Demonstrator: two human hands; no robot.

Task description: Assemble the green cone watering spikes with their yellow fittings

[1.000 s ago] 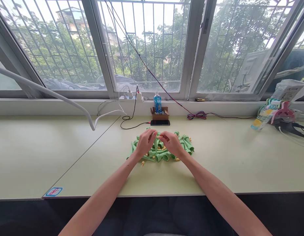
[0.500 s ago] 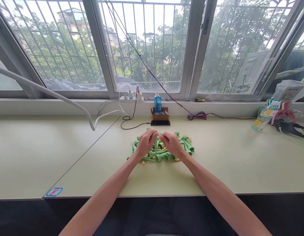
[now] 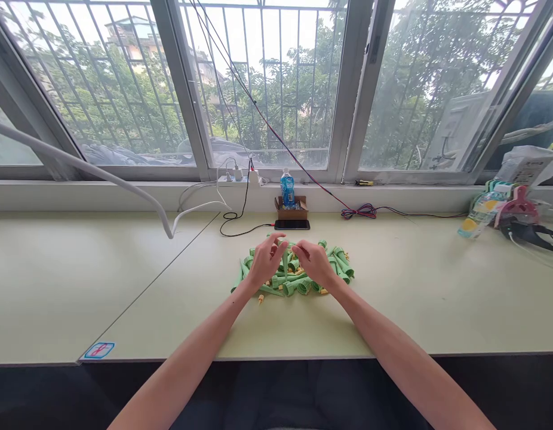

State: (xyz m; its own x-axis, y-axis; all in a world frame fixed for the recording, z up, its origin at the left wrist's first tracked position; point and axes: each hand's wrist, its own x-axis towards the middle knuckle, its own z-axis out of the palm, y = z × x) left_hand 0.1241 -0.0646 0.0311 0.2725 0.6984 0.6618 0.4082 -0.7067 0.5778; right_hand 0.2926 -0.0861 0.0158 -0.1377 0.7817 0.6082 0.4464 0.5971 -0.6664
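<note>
My left hand [image 3: 268, 258] is closed around the top of a green plastic watering spike [image 3: 285, 264], its tapered end pointing down over the pile. Close beside it on the right, my right hand [image 3: 314, 260] has thumb and fingers pinched together; what they hold, if anything, is too small to make out. Under and around both hands lies a heap of green watering spikes [image 3: 304, 286] with wide, ribbed open ends. Small orange-yellow plastic pieces lie among them, and one such piece [image 3: 261, 298] sits apart at the heap's near left edge.
Behind the heap a phone [image 3: 292, 225] lies on a cable, before a small cardboard box [image 3: 291, 213] and a blue-labelled bottle [image 3: 287, 188]. A bundled cable [image 3: 359, 211] lies to its right. A white tube [image 3: 124, 184] arches over the left. Another bottle [image 3: 480, 215] lies far right.
The fingers of my left hand have lifted and spread slightly near the spike's top, and the spike has shifted a little to the right. My right hand stays almost in place.
</note>
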